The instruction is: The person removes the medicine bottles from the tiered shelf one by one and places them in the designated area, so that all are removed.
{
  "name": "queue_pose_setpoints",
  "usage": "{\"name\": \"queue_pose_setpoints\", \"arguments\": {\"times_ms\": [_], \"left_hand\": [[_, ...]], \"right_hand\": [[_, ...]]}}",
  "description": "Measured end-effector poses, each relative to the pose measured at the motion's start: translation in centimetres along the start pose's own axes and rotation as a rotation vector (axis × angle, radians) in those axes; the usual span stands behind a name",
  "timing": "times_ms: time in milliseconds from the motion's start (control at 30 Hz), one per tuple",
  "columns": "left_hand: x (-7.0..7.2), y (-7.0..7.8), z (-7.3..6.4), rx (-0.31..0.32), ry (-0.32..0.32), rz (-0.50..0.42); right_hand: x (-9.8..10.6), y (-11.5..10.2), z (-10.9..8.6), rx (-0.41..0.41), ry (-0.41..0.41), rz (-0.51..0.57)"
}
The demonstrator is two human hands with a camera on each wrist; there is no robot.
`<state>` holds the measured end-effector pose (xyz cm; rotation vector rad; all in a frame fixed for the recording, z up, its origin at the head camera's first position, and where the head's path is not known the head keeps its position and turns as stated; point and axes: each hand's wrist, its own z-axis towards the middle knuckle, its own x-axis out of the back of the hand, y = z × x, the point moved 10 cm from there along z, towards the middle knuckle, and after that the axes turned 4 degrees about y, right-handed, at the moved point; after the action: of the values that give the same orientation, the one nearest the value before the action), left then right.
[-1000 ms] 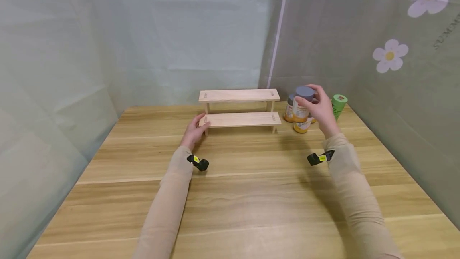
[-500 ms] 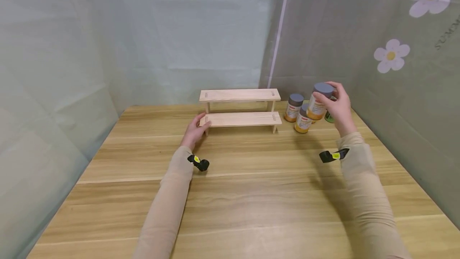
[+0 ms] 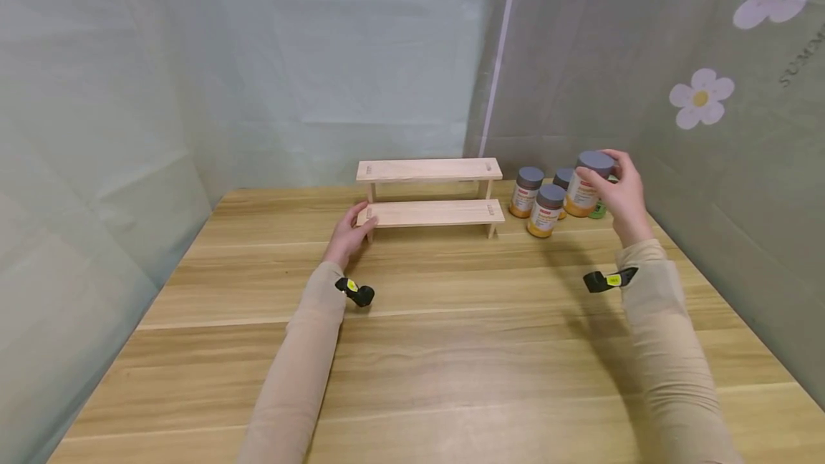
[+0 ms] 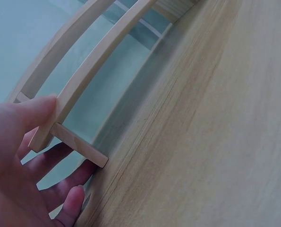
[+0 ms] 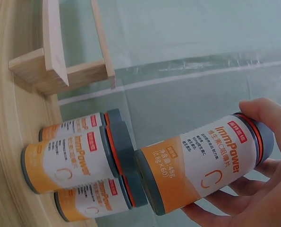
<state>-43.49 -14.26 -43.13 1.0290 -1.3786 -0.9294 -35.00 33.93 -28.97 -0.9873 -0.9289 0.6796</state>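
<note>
My left hand (image 3: 348, 237) holds the left end of a two-tier wooden shelf (image 3: 432, 214). In the left wrist view its thumb lies on the lower board (image 4: 79, 78), with the fingers behind and below, around the leg (image 4: 80, 144). My right hand (image 3: 624, 199) grips a vitamin tablet bottle (image 5: 201, 165) near its grey lid, raised and tilted in the right wrist view. The bottle has a white and orange label. Three similar bottles stand to the left of it, including a front one (image 3: 545, 212) and a back-left one (image 3: 526, 192).
A green container (image 3: 599, 210) shows partly behind the held bottle and right hand. The wooden table (image 3: 412, 349) reaches back to a pale curtain (image 3: 374, 56). At the right, a flowered curtain (image 3: 722, 185) runs along the table's edge.
My right hand has carried the bottle rightward, off the other bottles in the view and in front of the green container, mostly hiding it. The left hand and the shelf have stayed put.
</note>
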Motion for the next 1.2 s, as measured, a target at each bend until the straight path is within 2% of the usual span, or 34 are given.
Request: {"name": "queue_pose_setpoints", "arguments": {"times_ms": [567, 867, 1200], "left_hand": [[0.0, -0.1, 0.0, -0.011, 0.0, 0.005], [-0.1, -0.2, 0.0, -0.002, -0.004, 0.004], [-0.1, -0.1, 0.2, -0.012, -0.001, 0.0]], "right_hand": [[0.9, 3.2, 1.0, -0.079, 0.005, 0.042], [1.1, 4.6, 1.7, -0.106, 0.021, -0.091], [0.7, 5.7, 2.0, -0.119, -0.012, -0.144]]}}
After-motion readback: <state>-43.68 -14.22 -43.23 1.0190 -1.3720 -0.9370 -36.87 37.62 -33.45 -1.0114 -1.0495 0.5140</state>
